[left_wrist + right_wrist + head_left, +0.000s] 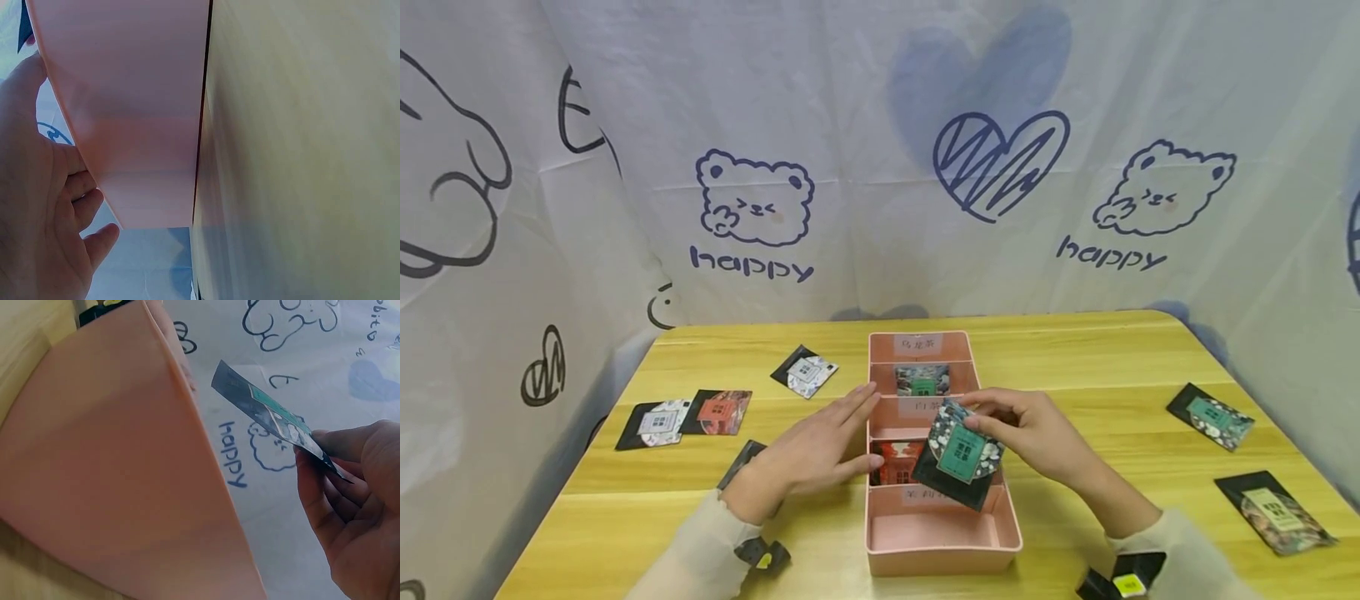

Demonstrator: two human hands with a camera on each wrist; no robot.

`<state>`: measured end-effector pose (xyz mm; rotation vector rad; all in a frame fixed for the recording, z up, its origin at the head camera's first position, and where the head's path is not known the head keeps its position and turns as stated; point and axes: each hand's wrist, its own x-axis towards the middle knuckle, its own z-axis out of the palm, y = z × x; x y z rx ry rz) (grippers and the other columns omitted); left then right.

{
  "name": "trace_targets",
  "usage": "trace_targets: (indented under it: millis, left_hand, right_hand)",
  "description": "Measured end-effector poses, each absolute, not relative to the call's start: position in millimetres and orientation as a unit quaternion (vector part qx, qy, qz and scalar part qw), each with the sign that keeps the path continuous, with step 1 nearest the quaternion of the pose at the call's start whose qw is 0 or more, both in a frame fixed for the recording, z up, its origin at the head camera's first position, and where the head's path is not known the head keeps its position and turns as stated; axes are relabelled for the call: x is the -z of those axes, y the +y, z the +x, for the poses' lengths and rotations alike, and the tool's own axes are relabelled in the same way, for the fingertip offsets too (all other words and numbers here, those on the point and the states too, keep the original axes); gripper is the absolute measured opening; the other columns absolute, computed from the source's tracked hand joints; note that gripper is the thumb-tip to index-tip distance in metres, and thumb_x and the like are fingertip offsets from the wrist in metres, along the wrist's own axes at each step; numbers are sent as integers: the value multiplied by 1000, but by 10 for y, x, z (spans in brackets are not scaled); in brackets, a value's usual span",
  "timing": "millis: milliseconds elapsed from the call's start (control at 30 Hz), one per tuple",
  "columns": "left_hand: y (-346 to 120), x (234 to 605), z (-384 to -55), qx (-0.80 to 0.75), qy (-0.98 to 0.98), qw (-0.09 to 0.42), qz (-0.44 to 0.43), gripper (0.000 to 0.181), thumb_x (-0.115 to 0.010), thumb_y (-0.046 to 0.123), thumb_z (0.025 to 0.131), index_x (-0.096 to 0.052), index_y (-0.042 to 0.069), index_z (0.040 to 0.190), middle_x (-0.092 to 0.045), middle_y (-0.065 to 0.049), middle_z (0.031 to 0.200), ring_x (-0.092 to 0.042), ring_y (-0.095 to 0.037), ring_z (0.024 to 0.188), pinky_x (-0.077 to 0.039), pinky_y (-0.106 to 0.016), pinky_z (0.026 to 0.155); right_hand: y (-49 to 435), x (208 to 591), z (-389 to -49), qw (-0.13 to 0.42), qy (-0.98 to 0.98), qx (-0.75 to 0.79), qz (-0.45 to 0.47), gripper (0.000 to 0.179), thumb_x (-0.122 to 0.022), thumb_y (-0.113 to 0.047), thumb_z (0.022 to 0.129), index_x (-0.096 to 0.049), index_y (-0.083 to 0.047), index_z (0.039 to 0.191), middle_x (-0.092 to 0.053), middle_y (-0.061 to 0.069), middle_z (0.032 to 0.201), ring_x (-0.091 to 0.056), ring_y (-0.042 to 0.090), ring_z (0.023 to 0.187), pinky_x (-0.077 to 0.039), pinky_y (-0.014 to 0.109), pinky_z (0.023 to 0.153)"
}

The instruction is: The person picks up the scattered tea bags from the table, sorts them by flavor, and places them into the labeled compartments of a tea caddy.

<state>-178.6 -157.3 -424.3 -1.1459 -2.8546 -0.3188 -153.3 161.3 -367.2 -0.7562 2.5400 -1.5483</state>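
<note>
A long pink divided box [942, 560] stands on the table, with labels on its inner walls. My right hand [1037, 433] pinches a black tea sachet [962, 454] with a green label by its upper edge, tilted above the front half of the box. In the right wrist view, thumb and fingers hold this sachet [269, 412] near one end, above the rim. My left hand [816, 446] lies along the box's left rim with fingers extended, the thumb over the edge. Inside the box are a red tea sachet [895, 462] and, farther back, a green-labelled tea sachet [922, 381].
Left of the box lie two white-patterned sachets [805, 372] [652, 425] and a red-labelled sachet [718, 412]. A dark sachet [741, 462] is partly hidden beneath my left forearm. On the right are a green-labelled sachet [1212, 416] and a yellow-labelled one [1276, 511].
</note>
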Motion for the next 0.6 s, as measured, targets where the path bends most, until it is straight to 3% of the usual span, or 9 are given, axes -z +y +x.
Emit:
trace_targets:
  millis: [233, 600]
  left_hand:
    - [-1581, 4243, -1775, 106, -923, 22, -369, 87, -33, 66, 97, -15, 6, 157, -11, -11, 163, -17, -27, 147, -26, -46, 116]
    - [-1570, 4237, -1779, 110, -926, 18, -362, 87, -30, 68, 97, -15, 8, 158, -11, -9, 163, -18, -28, 147, -26, -46, 116]
  right_hand:
    - [1435, 3719, -1489, 60, 805, 514, -290, 24, -66, -19, 95, -70, -9, 116, -71, 2, 91, -65, 16, 75, -57, 29, 61]
    - [1242, 3738, -1400, 88, 821, 457, -330, 23, -66, -26, 95, -73, -15, 114, -72, -8, 90, -64, 10, 74, -57, 27, 64]
